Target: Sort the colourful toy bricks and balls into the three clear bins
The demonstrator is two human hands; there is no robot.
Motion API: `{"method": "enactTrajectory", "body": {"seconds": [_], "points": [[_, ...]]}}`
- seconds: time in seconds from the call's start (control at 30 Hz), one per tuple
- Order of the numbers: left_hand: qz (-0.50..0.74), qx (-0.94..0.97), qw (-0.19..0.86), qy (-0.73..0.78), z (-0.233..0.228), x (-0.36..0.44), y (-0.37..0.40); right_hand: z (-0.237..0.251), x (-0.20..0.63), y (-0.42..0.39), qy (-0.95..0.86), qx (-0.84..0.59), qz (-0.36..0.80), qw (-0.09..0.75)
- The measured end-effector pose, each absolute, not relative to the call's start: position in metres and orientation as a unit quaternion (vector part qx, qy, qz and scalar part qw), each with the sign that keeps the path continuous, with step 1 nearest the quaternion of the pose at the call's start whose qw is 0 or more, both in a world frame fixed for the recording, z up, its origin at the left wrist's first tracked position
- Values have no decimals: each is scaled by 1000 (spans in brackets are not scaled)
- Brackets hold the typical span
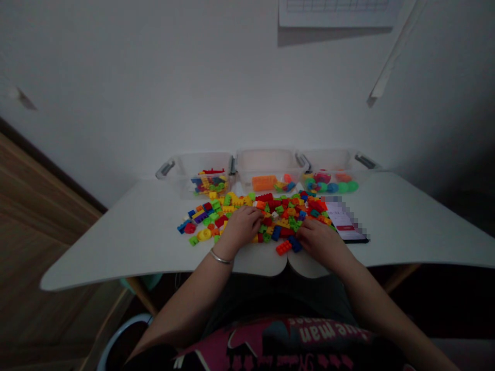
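Observation:
A heap of small plastic bricks [270, 211] in red, yellow, green, blue and orange is spread over the middle of a white table [127, 242]. My left hand [240, 226], with a thin bangle at the wrist, rests palm down on the left part of the heap, fingers curled among the bricks. My right hand [319, 239] lies on the heap's right front edge, next to a red brick [283, 248] and a blue brick [296, 244]. Whether either hand grips a brick is hidden by the fingers.
Three clear plastic bins stand in a row at the table's back: the left bin [181, 172] holds mixed bricks, the middle bin [266, 165] an orange piece, the right bin [350, 165] round green and red pieces. A phone [348, 224] lies right of the heap.

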State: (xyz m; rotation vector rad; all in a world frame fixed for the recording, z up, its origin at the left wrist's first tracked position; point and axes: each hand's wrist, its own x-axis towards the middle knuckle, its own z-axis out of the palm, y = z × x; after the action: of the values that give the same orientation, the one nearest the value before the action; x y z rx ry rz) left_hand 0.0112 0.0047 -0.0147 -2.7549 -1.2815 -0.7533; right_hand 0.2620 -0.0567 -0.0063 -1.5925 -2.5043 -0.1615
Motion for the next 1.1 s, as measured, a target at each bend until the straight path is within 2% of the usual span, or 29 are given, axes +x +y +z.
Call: {"method": "enactTrajectory", "body": {"seconds": [0.27, 0.53, 0.73, 0.93, 1.1], "points": [[-239, -882, 9, -406, -17, 11, 6, -5, 265, -57, -840, -518, -68, 144], [-236, -880, 2, -412, -20, 11, 7, 29, 273, -32, -802, -482, 9, 353], [-229, -884, -1, -409, -18, 12, 7, 65, 268, 22, -719, -480, -32, 502], [-225, -883, 3, -411, -17, 12, 7, 73, 259, 78, -720, -495, -46, 485], [-223, -881, 12, -418, -19, 11, 7, 63, 249, 96, -738, -550, -49, 389]]}}
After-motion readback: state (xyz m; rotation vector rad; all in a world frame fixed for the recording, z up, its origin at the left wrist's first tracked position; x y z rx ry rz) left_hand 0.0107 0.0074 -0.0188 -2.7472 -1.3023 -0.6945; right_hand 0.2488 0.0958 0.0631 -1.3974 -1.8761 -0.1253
